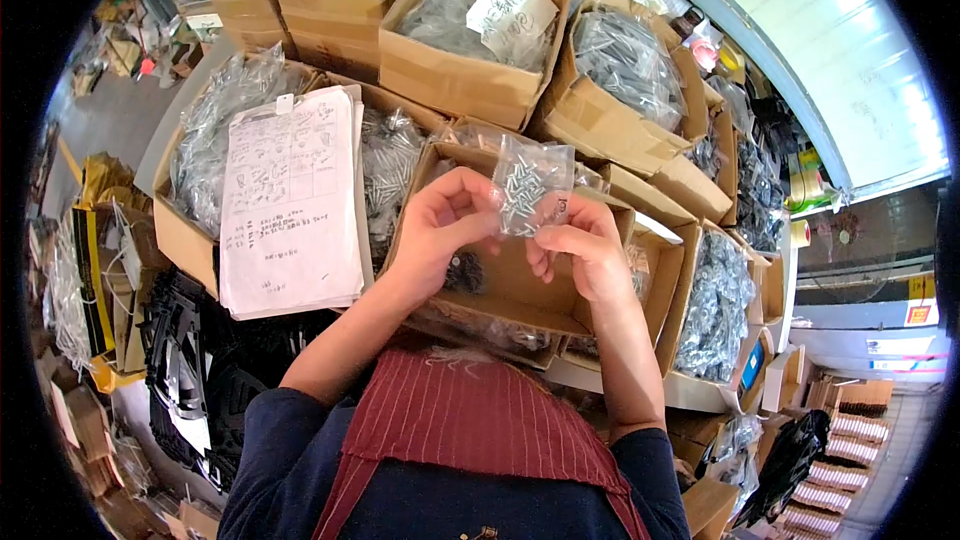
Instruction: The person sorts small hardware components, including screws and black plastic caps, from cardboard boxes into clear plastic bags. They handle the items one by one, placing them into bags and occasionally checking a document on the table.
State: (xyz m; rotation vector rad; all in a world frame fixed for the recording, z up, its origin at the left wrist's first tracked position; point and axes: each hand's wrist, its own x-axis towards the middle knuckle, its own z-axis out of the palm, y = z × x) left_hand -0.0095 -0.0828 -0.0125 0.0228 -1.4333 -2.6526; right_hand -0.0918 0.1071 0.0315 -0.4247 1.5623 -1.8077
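Note:
A small clear plastic bag of silver screws (522, 190) is held up in front of me. My left hand (448, 225) pinches its left edge between thumb and fingers. At the bag's lower right corner, my right hand (588, 248) grips it with the thumb on top. Below both hands lies an open cardboard box (545, 308), with some dark small parts (464, 273) at its left end. My fingers partly cover the bag's edges.
Left of my hands, a stack of handwritten sheets (290, 210) rests across boxes. Cardboard boxes (455, 80) of bagged hardware fill the back. Bagged screws (714, 305) fill another box at right. Black plastic parts (185, 370) lie at lower left.

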